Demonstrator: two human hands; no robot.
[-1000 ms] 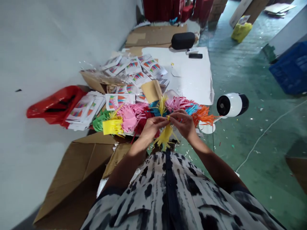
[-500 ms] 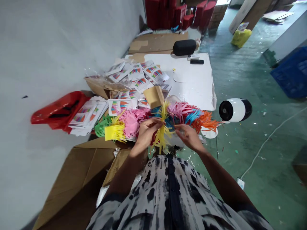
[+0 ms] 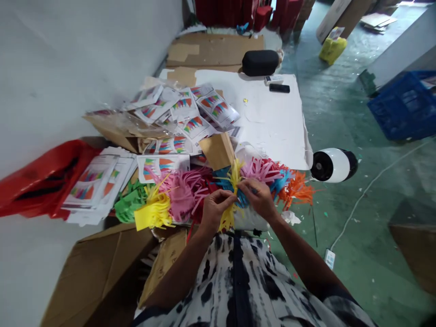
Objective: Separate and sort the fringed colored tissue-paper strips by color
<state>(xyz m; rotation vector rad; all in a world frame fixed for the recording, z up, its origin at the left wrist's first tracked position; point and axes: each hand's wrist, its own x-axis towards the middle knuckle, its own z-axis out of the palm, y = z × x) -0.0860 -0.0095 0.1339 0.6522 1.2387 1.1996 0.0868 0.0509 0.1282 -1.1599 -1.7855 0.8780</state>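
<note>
My left hand and my right hand meet in front of my chest, both pinched on a strip of yellow fringed paper. Its cut strands stick up above my fingers and hang below them. Just beyond my hands lies a heap of fringed paper pieces: pink, orange, blue, green and another yellow piece.
Packets with colourful printed cards are piled behind the heap. A red plastic bag lies left, a white sheet with a black case and phone behind, a small white fan right, flattened cardboard near left.
My right hand let go of the yellow strip and then came back to pinch it again beside my left hand. The view shifted slightly.
</note>
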